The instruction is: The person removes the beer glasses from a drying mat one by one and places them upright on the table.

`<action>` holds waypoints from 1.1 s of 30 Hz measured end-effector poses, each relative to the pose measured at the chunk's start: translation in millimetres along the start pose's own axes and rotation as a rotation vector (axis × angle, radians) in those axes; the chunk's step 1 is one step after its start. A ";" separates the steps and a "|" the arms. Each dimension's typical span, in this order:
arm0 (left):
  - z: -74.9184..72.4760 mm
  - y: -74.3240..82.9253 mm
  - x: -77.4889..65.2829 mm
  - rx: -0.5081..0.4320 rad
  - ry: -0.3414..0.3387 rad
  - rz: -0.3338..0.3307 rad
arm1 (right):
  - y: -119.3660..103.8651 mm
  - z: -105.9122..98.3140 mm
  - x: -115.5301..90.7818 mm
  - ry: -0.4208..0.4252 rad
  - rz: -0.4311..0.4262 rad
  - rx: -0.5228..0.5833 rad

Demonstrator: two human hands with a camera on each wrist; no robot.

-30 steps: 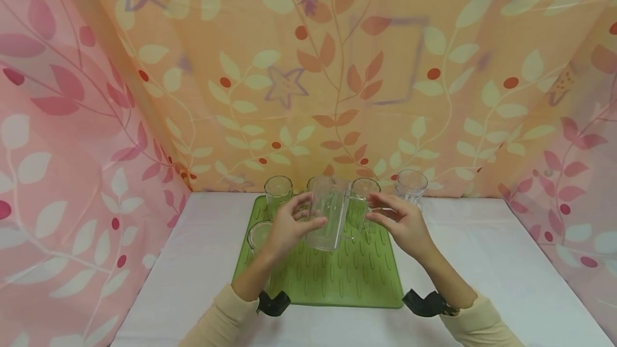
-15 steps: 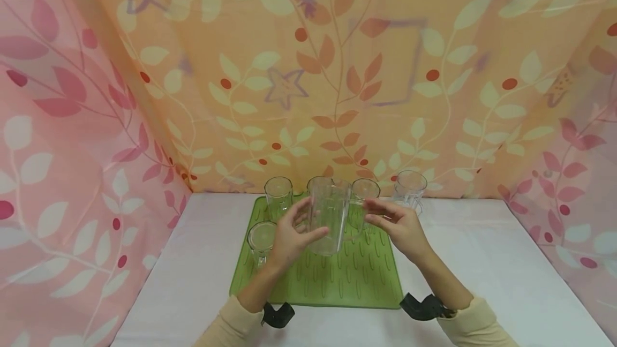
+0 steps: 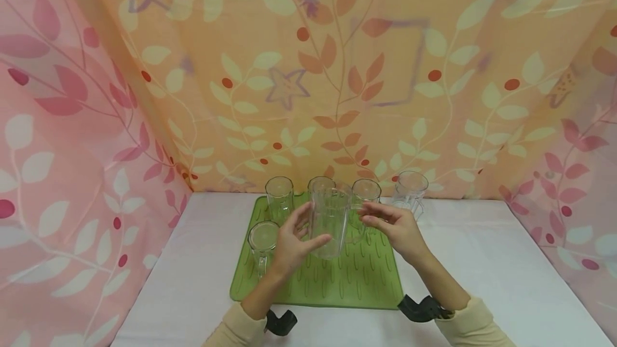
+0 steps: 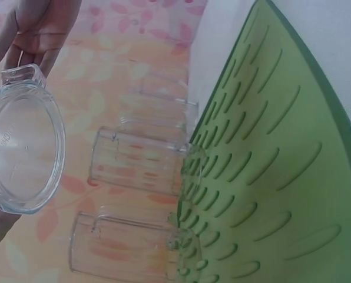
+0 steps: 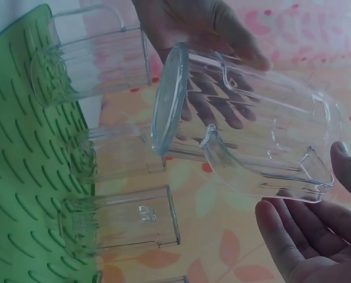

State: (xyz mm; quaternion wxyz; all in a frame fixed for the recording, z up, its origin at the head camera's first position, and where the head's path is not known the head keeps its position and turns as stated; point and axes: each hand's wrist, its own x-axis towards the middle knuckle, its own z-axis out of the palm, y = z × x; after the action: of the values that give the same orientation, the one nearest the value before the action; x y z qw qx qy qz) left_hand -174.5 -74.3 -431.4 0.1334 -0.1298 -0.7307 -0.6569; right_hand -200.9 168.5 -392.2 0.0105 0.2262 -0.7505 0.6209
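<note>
A clear glass mug [image 3: 329, 229] is raised over the green mat, slightly tilted, its thick base down. My left hand [image 3: 291, 242] grips its body from the left. In the right wrist view the left fingers [image 5: 217, 109] show through the glass, with the thumb over the front. My right hand [image 3: 397, 229] is at the handle [image 5: 264, 177] with relaxed fingers: in the right wrist view its thumb and fingers lie on either side of the handle's end, fingertips right at it. The mug's round base [image 4: 25, 147] faces the left wrist camera.
A ridged green mat [image 3: 347, 283] lies on the white table [image 3: 472, 261]. Three mugs stand along its back, one being this mug [image 3: 279, 197]; another mug [image 3: 263, 237] is at its left side. More clear glassware [image 3: 411, 189] stands right of the mat. Patterned cloth [image 3: 308, 122] hangs behind.
The held mug has come down slightly and turned more upright, with its handle swinging up toward my right fingers. My right hand has shifted slightly left; the left hand has lowered with the mug.
</note>
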 end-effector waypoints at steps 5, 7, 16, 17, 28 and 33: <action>1.9 -1.6 -2.0 -0.018 0.013 0.015 | 0.3 0.5 0.4 -0.019 -0.021 0.013; 2.4 -3.4 -2.5 -0.027 0.015 0.037 | 0.4 0.3 0.5 -0.026 -0.023 0.019; 3.9 -4.7 -5.8 -0.034 0.014 0.103 | 0.3 -0.9 0.9 -0.032 0.018 -0.009; 4.2 -4.4 -6.4 -0.034 0.017 0.105 | 0.3 -1.1 0.9 -0.034 0.021 -0.003; 6.8 -5.3 -10.1 0.001 0.027 0.139 | -2.4 -0.3 0.1 -0.035 0.042 0.017; 7.6 -5.9 -11.6 0.015 0.033 0.138 | -1.1 0.0 -0.3 -0.031 0.037 0.007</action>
State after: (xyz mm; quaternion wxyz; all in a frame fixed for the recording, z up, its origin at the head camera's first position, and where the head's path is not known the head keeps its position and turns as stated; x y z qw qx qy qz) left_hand -166.1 -67.5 -441.9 0.1915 -0.1679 -0.7226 -0.6426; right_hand -200.2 168.4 -391.3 -0.0133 0.2219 -0.7523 0.6202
